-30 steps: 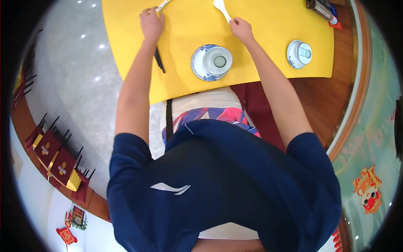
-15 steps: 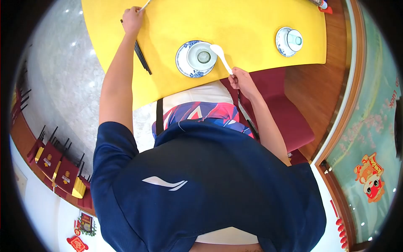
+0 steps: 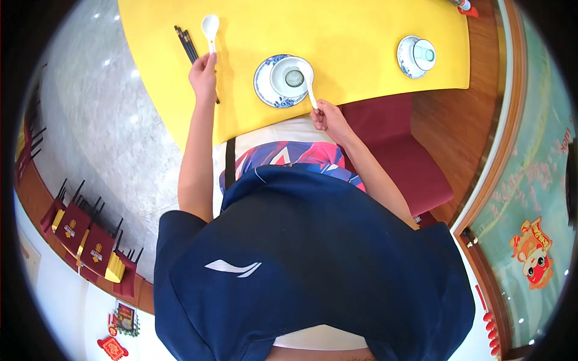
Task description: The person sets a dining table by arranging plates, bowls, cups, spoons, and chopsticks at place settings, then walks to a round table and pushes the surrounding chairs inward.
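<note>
Left grip (image 3: 203,75) has a white spoon (image 3: 210,27) by the handle, scoop pointing away from it, with black chopsticks (image 3: 186,43) just left of that grip on the yellow worktop (image 3: 355,48). Right grip (image 3: 329,115) is pinching a second spoon (image 3: 310,87) by its handle end, scoop just beyond at the bowl (image 3: 278,77); can't tell if they touch. I'd pinch lightly and steer clear of the glass (image 3: 294,78) there.

The left hand (image 3: 203,76) holds a white spoon (image 3: 211,29), the right hand (image 3: 329,116) a second spoon (image 3: 309,84).
</note>
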Demonstrator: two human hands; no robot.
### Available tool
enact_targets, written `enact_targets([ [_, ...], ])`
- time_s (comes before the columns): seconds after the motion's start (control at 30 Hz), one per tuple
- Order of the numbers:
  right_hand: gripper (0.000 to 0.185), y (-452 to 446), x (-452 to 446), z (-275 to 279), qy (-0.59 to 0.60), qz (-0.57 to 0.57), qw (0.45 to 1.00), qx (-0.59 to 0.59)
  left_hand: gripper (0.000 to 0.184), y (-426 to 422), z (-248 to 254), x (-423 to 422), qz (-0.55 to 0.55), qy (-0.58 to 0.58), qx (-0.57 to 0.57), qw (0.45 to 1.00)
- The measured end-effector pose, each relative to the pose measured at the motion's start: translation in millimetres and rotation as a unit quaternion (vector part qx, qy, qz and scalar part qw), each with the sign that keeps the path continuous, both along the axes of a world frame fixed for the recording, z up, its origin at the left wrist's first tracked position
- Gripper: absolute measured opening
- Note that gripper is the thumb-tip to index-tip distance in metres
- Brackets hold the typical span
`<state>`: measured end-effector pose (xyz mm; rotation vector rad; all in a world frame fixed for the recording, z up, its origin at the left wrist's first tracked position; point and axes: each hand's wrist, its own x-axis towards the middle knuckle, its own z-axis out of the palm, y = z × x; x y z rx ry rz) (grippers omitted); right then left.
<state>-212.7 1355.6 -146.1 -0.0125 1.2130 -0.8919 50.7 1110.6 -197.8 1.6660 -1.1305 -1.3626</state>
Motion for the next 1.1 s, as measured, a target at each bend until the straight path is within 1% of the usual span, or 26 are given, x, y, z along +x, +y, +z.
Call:
enact_targets([
  [0.03, 0.023, -1.0, 2.8, -3.7, -0.009, 0.004, 1.0, 0.006, 0.022, 13.2, 0.1, 2.1, 0.06, 0.058, 0.042, 0.996],
  [0.07, 0.023, -2.7, 6.3, -8.1, -0.018, 0.007, 1.0, 0.01, 0.022, 24.3, -4.1, 4.9, 0.059, 0.059, 0.042, 0.996],
  [0.1, 0.023, -4.6, 10.8, -11.7, -0.046, 0.002, 0.999, 0.007, 0.022, 33.9, -7.7, 6.7, 0.107, 0.134, 0.091, 0.981],
  [0.13, 0.023, -6.1, 16.5, -15.5, -0.045, 0.002, 0.999, 0.007, 0.022, 41.5, -11.2, 9.1, 0.154, 0.208, 0.139, 0.956],
  [0.2, 0.024, -5.9, 28.6, -24.7, -0.132, -0.034, 0.99, 0.023, 0.02, 54.2, -4.5, 1.9, 0.166, 0.224, 0.157, 0.947],
  [0.23, 0.024, -4.8, 34.4, -28.6, -0.155, -0.038, 0.987, 0.013, 0.019, 59.8, -1.3, -1.9, 0.162, 0.232, 0.162, 0.945],
  [0.4, 0.024, 2.3, 50.5, -36.3, -0.195, -0.003, 0.98, 0.042, 0.017, 70.5, 19.3, -21.3, 0.13, 0.259, 0.171, 0.942],
  [0.47, 0.029, 3.3, 55.4, -39.3, -0.155, 0.029, 0.987, 0.028, 0.017, 69.8, 26.2, -30.6, 0.127, 0.25, 0.174, 0.944],
  [0.5, 0.029, 1.0, 56.3, -40.4, -0.155, 0.027, 0.987, 0.028, 0.017, 69.4, 29.2, -34.7, 0.116, 0.242, 0.173, 0.948],
  [0.57, 0.034, -1.1, 56.9, -40.3, -0.082, 0.065, 0.994, -0.005, 0.017, 72.3, 33.8, -38.4, 0.103, 0.233, 0.177, 0.951],
  [0.7, 0.038, -6.7, 51.5, -31.3, -0.04, 0.086, 0.995, -0.007, 0.019, 71.8, 41.4, -46.8, 0.061, 0.25, 0.173, 0.951],
  [0.77, 0.041, -0.4, 44.8, -26.4, 0.034, 0.143, 0.989, -0.005, 0.02, 75.8, 49.5, -50.9, 0.051, 0.248, 0.173, 0.952],
  [0.8, 0.041, 4.7, 41.7, -24.6, 0.035, 0.14, 0.99, -0.003, 0.018, 77.4, 55.2, -53.5, 0.031, 0.248, 0.174, 0.952],
  [0.87, 0.043, 15.2, 35.9, -18.5, 0.087, 0.126, 0.988, -0.01, 0.016, 82.7, 62.3, -60.9, 0.01, 0.248, 0.178, 0.952],
  [0.93, 0.042, 23.4, 30.4, -11.8, 0.11, 0.119, 0.987, -0.009, 0.016, 90.6, 65.6, -67.7, -0.052, 0.252, 0.166, 0.952],
  [1.0, 0.042, 25.6, 30.8, -2.4, 0.134, 0.109, 0.985, -0.009, 0.017, 99.4, 77.7, -78.7, -0.068, 0.246, 0.165, 0.953],
  [1.07, 0.04, 26.4, 26.9, 8.2, 0.154, 0.071, 0.981, -0.091, 0.018, 107.9, 93.2, -90.1, -0.174, 0.197, 0.182, 0.948],
  [1.1, 0.04, 20.4, 23.9, 25.3, 0.164, 0.065, 0.98, -0.088, 0.018, 113.9, 95.7, -94.9, -0.216, 0.205, 0.188, 0.936],
])
